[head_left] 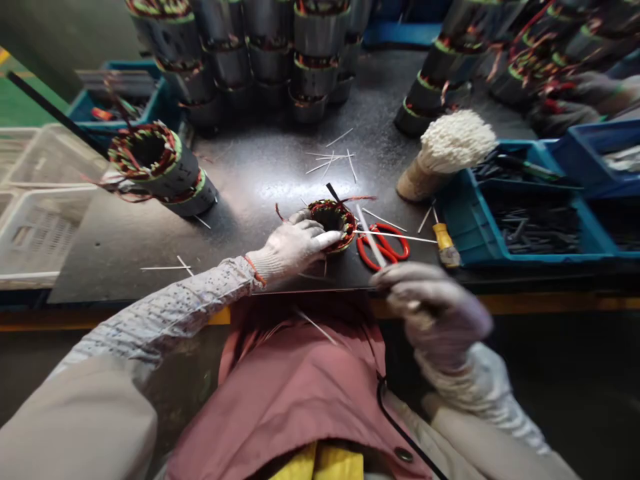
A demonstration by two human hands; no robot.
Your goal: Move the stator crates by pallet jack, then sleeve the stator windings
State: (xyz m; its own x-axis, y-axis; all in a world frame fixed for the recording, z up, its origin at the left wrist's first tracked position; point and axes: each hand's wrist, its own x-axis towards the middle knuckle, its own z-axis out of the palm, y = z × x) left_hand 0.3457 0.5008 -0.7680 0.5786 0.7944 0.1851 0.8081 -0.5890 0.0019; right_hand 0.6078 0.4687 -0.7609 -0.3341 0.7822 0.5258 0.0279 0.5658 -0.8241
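Note:
A small motor stator (330, 223) with red and green wire ends stands near the table's front edge. My left hand (300, 243), in a white knit glove, grips its near left side, the thumb over the rim. A thin white cord (400, 235) runs right from the stator's winding. My right hand (435, 310), gloved and blurred by motion, is closed in front of the table edge. From its fingertips a pale narrow strip (370, 235) points up toward the stator; its exact kind is unclear. Red-handled scissors (395, 248) lie beneath the strip.
A yellow-handled screwdriver (443, 240) lies beside a teal bin (525, 257) of dark pieces. Behind it stands a bundle of white cords (457, 140). Stacked stators (320, 33) line the back; another pair (175, 173) stands left. A co-worker's gloved hands (595, 93) are at far right.

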